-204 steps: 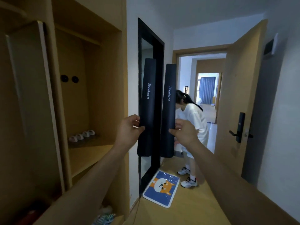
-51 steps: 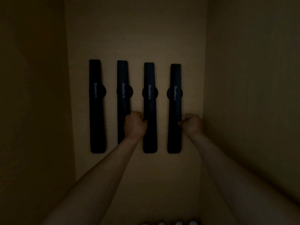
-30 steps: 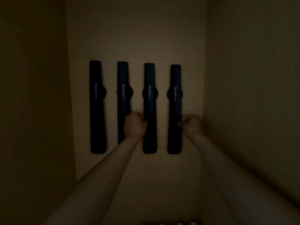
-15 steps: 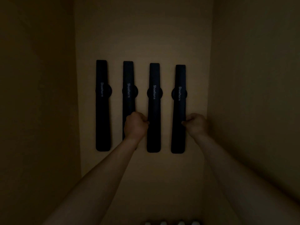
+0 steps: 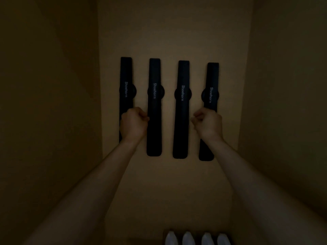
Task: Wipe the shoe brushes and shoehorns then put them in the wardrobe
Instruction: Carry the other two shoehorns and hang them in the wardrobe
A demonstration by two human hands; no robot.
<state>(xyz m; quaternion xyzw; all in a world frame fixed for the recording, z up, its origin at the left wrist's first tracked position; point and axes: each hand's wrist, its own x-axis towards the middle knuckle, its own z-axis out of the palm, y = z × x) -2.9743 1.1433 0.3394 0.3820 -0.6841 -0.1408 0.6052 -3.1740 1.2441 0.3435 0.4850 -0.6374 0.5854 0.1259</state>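
Head view, one camera.
Faces the wardrobe back panel (image 5: 168, 32) squarely, close in; both forearms enter from the lower frame.

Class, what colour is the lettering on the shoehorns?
Pale grey-white on the black shoehorns, clearest in the head view.

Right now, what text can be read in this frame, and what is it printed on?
"Shoehorn" on the far-left shoehorn, running lengthwise.
"Shoehorn" on the second shoehorn.
"Shoehorn" on the third shoehorn.
"Shoehorn" on the far-right shoehorn.
No other text is visible.
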